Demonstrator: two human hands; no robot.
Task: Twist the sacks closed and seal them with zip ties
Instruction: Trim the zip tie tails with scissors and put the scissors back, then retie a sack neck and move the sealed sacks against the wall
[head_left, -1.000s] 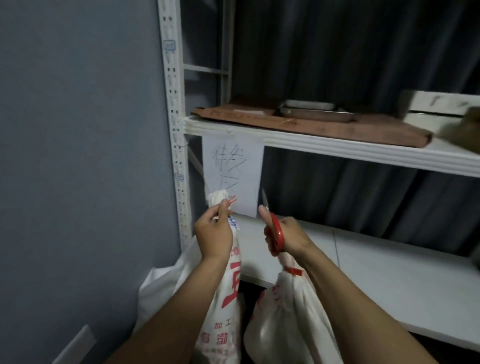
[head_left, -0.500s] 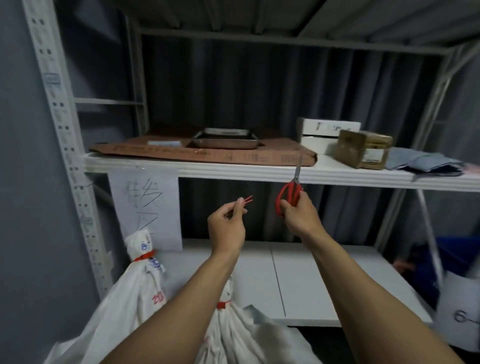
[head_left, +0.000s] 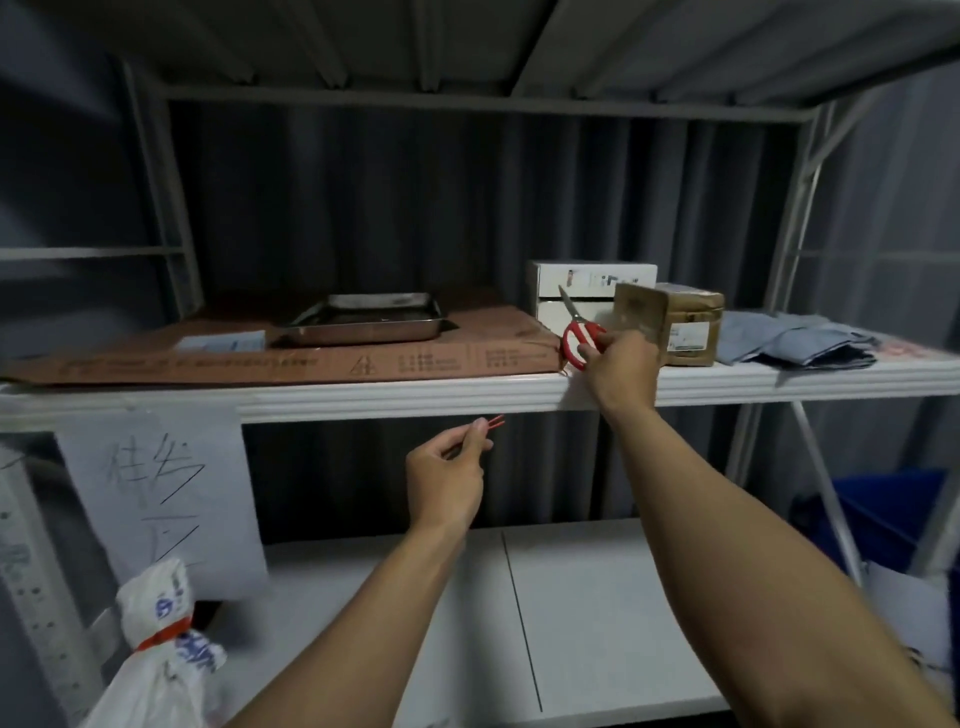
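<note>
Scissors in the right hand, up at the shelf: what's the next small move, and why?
Probably set the scissors down on the upper shelf and release: the right hand holds them over it, and the visible sack already wears its red zip tie.

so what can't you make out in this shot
Head view only:
- sack: body cut off by the bottom edge
- red strips pinched by the left hand: too small to identify
- scissors: handles partly hidden by the right hand
- box label: too blurred to read

The sack (head_left: 161, 675) is cut off below; the brown box (head_left: 685, 312) has illegible print.
</note>
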